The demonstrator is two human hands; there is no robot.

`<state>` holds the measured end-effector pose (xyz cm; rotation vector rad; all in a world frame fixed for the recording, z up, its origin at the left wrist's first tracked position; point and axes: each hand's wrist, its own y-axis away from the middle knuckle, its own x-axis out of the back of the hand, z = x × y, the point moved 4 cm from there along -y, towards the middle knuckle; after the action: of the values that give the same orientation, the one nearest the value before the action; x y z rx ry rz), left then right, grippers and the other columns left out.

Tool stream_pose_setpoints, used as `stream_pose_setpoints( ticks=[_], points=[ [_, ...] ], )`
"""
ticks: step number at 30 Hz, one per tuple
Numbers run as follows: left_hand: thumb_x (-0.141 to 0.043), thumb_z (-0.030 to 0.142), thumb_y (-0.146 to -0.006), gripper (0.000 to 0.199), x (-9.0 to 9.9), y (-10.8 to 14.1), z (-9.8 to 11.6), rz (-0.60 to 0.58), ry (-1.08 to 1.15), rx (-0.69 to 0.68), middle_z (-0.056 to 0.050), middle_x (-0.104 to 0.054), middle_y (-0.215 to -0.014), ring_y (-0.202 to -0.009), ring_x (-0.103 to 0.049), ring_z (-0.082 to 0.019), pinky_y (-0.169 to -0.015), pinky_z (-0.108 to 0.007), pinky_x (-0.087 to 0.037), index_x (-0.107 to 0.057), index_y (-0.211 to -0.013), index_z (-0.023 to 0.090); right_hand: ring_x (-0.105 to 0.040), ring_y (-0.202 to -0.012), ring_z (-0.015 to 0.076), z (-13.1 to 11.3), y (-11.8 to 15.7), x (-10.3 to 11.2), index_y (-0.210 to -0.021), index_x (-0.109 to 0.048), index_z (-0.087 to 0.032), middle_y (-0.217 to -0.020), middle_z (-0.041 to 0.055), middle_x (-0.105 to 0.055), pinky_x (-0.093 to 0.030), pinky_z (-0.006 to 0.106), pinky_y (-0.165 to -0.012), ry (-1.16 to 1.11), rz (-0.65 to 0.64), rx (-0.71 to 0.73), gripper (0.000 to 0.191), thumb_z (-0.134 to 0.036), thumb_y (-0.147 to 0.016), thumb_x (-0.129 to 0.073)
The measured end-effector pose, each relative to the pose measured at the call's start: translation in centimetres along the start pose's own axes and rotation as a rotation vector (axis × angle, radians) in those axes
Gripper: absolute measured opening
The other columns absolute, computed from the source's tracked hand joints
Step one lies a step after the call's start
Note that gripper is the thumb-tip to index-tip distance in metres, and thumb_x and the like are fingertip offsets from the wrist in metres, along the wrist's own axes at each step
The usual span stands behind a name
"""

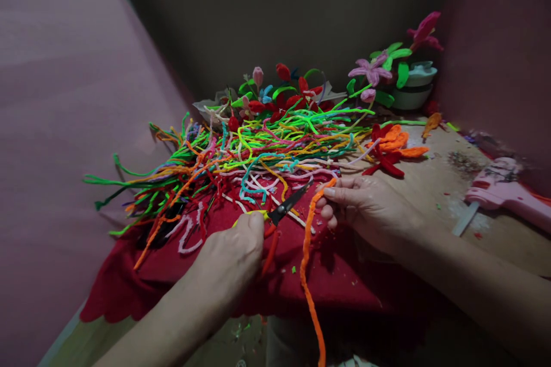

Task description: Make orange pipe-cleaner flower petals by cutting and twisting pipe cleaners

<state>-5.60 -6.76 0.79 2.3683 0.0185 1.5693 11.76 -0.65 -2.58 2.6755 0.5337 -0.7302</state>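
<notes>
My left hand is closed round the yellow handle of a pair of scissors, whose dark blades point up and right. Between the thumb and fingers of my right hand is the upper end of an orange pipe cleaner, which hangs down past the table's front edge. The blade tips lie close to that pinched end; whether they touch it I cannot tell. Just beyond both hands spreads a big tangle of coloured pipe cleaners, mostly green, with yellow, pink, white and red among them.
At the right lies a pink glue gun on the brown board. An orange and red fuzzy flower rests behind my right hand. Further back stand more fuzzy flowers and a pale green pot. A red cloth covers the table's front.
</notes>
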Motion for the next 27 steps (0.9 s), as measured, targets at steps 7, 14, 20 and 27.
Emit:
stream_pose_setpoints(
  ticks=[7,14,20,27],
  points=[
    [-0.026,0.014,-0.084,0.024,-1.5,-2.7,-3.6,0.050,0.026,0.103,-0.015,-0.063,-0.086,-0.077,-0.065,-0.030,-0.063,-0.038,-0.047,-0.048,-0.091,0.014,-0.058,-0.047,0.0117,-0.3,-0.2,0.9,-0.063,-0.061,-0.013,-0.055,0.0034,-0.062,-0.047,0.021,-0.045,-0.069,0.050,0.072,0.006,-0.014,-0.069,-0.059],
    [-0.029,0.037,-0.088,0.036,-2.4,-3.8,-6.9,0.053,0.133,0.209,-0.017,-0.063,-0.090,-0.083,-0.063,-0.031,-0.066,-0.038,-0.048,-0.053,-0.091,0.012,-0.059,-0.050,0.0122,-0.3,-0.5,1.2,-0.067,-0.061,-0.015,-0.061,0.0037,-0.061,-0.047,0.021,-0.044,-0.158,0.073,0.064,0.008,-0.014,-0.073,-0.057],
    [-0.040,0.022,-0.087,0.051,0.2,-3.0,-1.5,0.558,0.271,-0.017,-0.013,-0.049,-0.123,-0.103,-0.056,-0.021,-0.076,-0.030,-0.050,-0.027,-0.136,0.023,-0.059,-0.053,0.0112,-0.4,-1.0,1.4,-0.064,-0.059,-0.015,-0.060,0.0035,-0.060,-0.051,0.021,-0.049,-0.278,0.164,0.023,0.015,-0.009,-0.076,-0.053],
    [-0.048,0.013,-0.084,0.033,0.9,-1.2,4.2,0.939,0.697,-0.696,-0.012,-0.057,-0.117,-0.112,-0.050,-0.021,-0.094,-0.037,-0.042,-0.055,-0.116,0.019,-0.056,-0.052,0.0097,-0.5,-1.2,2.1,-0.066,-0.061,-0.016,-0.062,0.0031,-0.062,-0.051,0.019,-0.051,-0.419,0.212,-0.045,0.016,-0.004,-0.074,-0.053]
  ],
)
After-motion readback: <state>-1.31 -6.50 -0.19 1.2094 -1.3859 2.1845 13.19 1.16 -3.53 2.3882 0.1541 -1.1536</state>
